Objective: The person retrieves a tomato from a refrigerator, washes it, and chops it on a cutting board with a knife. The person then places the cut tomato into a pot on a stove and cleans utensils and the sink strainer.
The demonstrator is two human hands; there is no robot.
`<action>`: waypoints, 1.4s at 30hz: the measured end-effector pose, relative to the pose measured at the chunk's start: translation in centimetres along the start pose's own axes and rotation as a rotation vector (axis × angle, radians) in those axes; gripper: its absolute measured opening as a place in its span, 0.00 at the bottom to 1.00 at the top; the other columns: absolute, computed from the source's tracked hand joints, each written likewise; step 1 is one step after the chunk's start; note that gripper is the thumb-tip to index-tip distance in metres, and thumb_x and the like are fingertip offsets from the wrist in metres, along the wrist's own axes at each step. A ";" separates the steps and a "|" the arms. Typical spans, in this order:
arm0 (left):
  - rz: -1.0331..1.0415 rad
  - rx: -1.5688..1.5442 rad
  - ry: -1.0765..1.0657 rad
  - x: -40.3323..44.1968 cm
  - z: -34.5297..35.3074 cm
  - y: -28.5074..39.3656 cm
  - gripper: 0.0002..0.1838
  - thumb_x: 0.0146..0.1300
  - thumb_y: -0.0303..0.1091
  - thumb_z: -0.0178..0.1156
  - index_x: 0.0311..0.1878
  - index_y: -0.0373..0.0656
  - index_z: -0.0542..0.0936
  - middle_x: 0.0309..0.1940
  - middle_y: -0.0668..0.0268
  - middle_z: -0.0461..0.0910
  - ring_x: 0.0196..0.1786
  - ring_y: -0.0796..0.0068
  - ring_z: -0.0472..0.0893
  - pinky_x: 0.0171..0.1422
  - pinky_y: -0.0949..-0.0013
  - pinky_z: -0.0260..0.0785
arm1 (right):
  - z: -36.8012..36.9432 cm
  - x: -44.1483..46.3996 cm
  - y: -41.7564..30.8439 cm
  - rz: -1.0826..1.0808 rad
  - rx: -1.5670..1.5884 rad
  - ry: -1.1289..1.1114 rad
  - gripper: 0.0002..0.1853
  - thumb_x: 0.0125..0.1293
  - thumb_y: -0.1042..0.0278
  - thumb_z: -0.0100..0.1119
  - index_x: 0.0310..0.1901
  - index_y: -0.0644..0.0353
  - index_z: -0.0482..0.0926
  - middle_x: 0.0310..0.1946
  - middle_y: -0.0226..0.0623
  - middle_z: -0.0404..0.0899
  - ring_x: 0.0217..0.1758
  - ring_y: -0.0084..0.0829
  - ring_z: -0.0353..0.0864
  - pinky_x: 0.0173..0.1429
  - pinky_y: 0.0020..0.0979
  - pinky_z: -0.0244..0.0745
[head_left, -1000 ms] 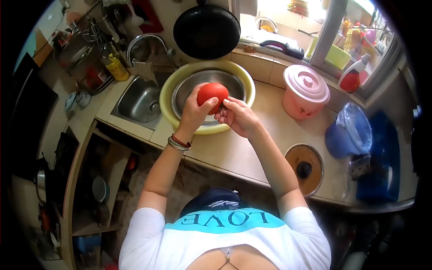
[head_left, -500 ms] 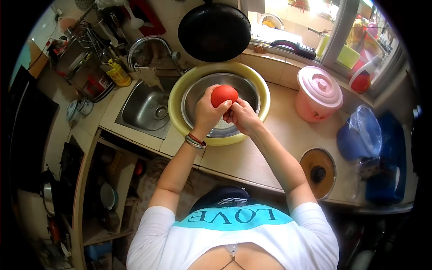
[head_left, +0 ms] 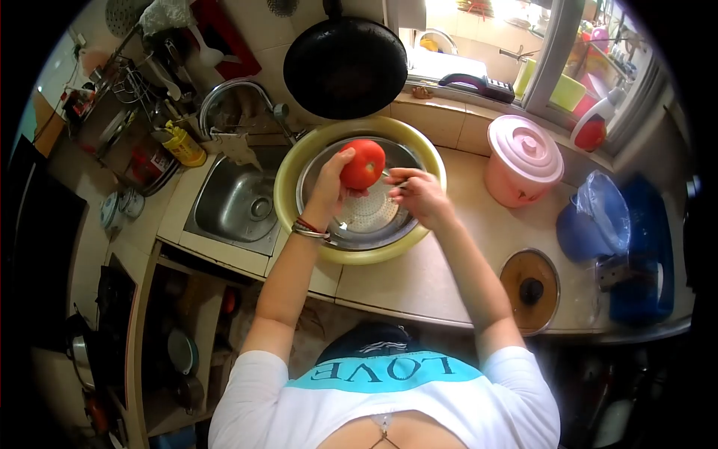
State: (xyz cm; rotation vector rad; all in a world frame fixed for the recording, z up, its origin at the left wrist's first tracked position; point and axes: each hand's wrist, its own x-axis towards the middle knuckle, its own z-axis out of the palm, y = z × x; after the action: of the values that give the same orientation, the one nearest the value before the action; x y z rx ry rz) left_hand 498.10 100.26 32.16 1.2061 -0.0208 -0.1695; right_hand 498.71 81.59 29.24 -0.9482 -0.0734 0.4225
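My left hand (head_left: 329, 183) is closed round a large red tomato (head_left: 363, 165), holding it over a metal colander (head_left: 366, 217) with small holes. The tomato's pale stem spot faces to the right. Just beside it, my right hand (head_left: 420, 196) is closed with its fingertips pinching a small dark green bit that looks like the tomato stem. This hand is apart from the tomato. The colander sits inside a wide yellow basin (head_left: 288, 217) on the counter.
A steel sink (head_left: 228, 198) with a faucet (head_left: 243, 86) lies left of the basin. Behind it hangs a black frying pan (head_left: 345, 67). To the right stand a lidded pink bucket (head_left: 523, 176), a glass pot lid (head_left: 546, 307) and a blue bucket (head_left: 587, 232).
The tomato has turned so its stem spot shows. My right hand has drawn away from it to the right and down, with the small green bit in its fingertips. The view has shifted slightly.
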 end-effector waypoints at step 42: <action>-0.267 0.243 0.358 -1.2 -16.7 -2.2 0.16 0.42 0.23 0.58 0.39 0.32 0.74 0.28 0.56 0.75 0.30 0.65 0.77 0.36 0.65 0.71 | 3.2 8.0 9.4 -0.194 -1.753 -0.654 0.27 0.51 0.49 0.56 0.51 0.52 0.67 0.45 0.52 0.66 0.45 0.54 0.70 0.50 0.45 0.67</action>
State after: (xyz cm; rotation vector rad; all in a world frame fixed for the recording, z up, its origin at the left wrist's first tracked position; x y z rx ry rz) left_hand 498.43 115.19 24.26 1.4655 0.4455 -0.1856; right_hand 502.27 91.92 22.66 -2.4353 -1.2849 0.4173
